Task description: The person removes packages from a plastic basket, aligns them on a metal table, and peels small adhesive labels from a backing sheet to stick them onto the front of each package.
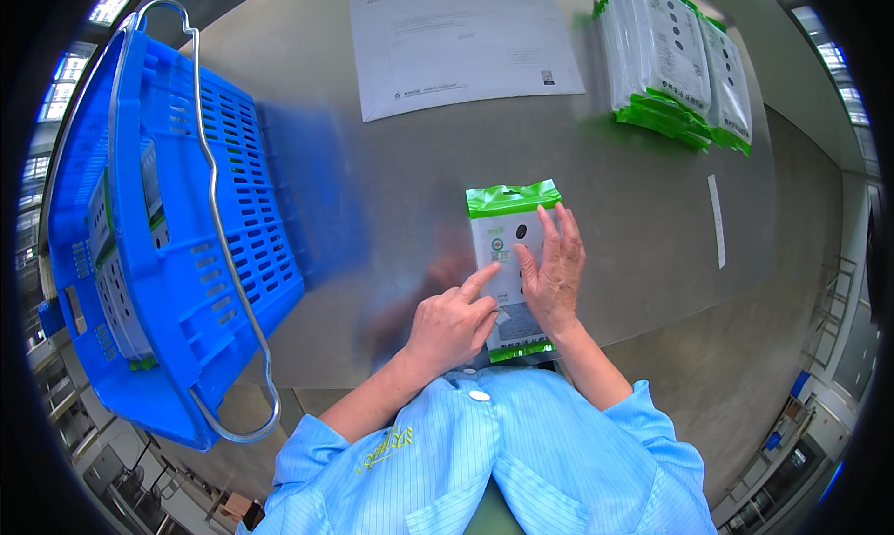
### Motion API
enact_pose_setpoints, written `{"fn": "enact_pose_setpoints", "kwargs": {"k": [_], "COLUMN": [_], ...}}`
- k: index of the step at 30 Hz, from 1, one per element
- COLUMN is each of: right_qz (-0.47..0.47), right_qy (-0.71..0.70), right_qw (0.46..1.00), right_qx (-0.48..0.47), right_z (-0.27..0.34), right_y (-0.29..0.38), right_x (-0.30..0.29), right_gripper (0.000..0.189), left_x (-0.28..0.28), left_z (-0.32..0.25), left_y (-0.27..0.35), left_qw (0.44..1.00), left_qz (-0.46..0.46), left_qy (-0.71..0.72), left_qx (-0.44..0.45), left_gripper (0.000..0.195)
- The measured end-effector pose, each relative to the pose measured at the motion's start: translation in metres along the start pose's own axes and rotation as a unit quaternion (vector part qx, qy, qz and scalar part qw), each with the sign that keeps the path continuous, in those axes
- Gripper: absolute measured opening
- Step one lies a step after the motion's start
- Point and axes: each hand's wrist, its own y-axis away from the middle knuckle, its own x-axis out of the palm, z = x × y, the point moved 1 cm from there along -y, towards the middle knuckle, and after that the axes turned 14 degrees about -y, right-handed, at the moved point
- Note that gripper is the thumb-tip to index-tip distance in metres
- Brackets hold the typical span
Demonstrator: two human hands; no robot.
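Observation:
A white and green plastic pouch (pixel 513 266) with a clear window near its bottom lies flat on the metal table (pixel 419 158), close to my body. My left hand (pixel 454 322) points with its index finger at a small printed code on the pouch. Between its thumb and curled fingers it pinches a small whitish piece, perhaps a sticker. On the pouch's right side rests my right hand (pixel 555 273), fingers spread and pressed on the surface, gripping nothing.
A blue plastic basket (pixel 244 207) with metal handles stands at the left, holding similar pouches (pixel 119 297). Stacked pouches (pixel 670 60) lie at the back right. A white printed envelope (pixel 468 46) lies at the back. A white strip (pixel 717 221) is on the right.

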Motion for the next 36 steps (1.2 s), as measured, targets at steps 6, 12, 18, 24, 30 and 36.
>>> {"fn": "enact_pose_setpoints", "kwargs": {"k": [6, 12, 18, 24, 30, 36], "right_qz": [0.018, 0.015, -0.071, 0.018, 0.023, 0.022], "right_qy": [0.072, 0.038, -0.314, -0.142, -0.285, -0.498], "right_qw": [0.997, 0.999, 0.939, 0.982, 0.948, 0.846], "right_qx": [-0.003, -0.017, 0.124, 0.126, 0.136, 0.188], "right_z": [-0.001, 0.001, -0.015, -0.033, -0.016, -0.010], "right_y": [0.004, 0.004, 0.005, 0.051, 0.060, 0.057], "right_x": [0.010, 0.005, -0.006, -0.033, -0.037, -0.061], "right_gripper": [0.063, 0.066, 0.061, 0.040, 0.044, 0.055], "left_x": [0.001, -0.001, -0.004, 0.006, 0.006, -0.003], "left_z": [0.001, 0.003, 0.003, 0.002, 0.004, -0.011], "left_y": [-0.002, 0.006, 0.017, 0.026, 0.029, 0.034], "left_qw": [0.998, 0.996, 0.997, 0.835, 0.811, 0.820], "left_qz": [0.055, 0.052, 0.048, 0.147, 0.172, 0.127], "left_qy": [-0.035, -0.067, 0.027, 0.500, 0.530, 0.541], "left_qx": [-0.006, 0.000, -0.053, -0.175, -0.180, -0.138], "left_gripper": [0.012, 0.012, 0.009, 0.027, 0.028, 0.023]}}
